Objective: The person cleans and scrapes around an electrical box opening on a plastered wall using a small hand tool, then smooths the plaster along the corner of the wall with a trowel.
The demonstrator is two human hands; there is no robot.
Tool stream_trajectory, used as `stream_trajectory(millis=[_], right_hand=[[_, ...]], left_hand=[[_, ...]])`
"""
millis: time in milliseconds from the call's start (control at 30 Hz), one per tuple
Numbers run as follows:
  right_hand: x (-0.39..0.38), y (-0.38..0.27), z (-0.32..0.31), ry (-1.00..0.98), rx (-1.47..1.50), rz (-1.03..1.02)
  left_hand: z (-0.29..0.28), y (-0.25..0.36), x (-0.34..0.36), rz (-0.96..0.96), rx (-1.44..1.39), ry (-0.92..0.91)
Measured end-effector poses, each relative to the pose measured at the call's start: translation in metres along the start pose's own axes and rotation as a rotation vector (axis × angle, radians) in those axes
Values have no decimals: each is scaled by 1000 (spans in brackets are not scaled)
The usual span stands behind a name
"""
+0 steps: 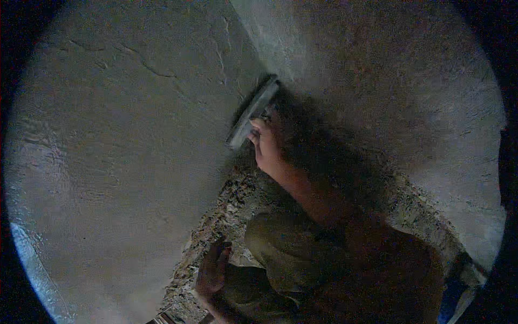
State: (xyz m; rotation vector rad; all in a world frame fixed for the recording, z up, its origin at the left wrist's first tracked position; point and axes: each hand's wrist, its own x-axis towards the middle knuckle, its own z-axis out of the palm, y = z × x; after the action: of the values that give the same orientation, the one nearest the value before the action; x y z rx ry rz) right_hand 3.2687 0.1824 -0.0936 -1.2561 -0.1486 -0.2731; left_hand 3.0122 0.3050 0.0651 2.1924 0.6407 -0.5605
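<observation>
My right hand (265,141) is closed round the handle of a plastering trowel (252,116), a long narrow grey blade. The blade slants against the wet grey plaster of the left wall (135,162), close to the corner where two walls meet. Much of the handle is hidden by my fingers. Lower down, my left hand (212,270) hangs in dim light beside my bent knee (275,248). Its fingers point up and look stretched out, and I see nothing held in them.
The right wall (410,108) is also plastered and lies partly in my shadow. Rough, crumbly debris (210,232) runs along the foot of both walls. Something blue and pale (458,297) stands at the lower right. Shallow ridges mark the left plaster.
</observation>
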Motion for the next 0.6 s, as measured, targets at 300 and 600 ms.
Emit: stream_trajectory(millis=[300,600], right_hand=[[39,-151,47,212,557,240],[41,-168,45,-48,550,-247]], left_hand=[[2,-14,-3,16,70,-77],[2,-41,-3,202,15,56]])
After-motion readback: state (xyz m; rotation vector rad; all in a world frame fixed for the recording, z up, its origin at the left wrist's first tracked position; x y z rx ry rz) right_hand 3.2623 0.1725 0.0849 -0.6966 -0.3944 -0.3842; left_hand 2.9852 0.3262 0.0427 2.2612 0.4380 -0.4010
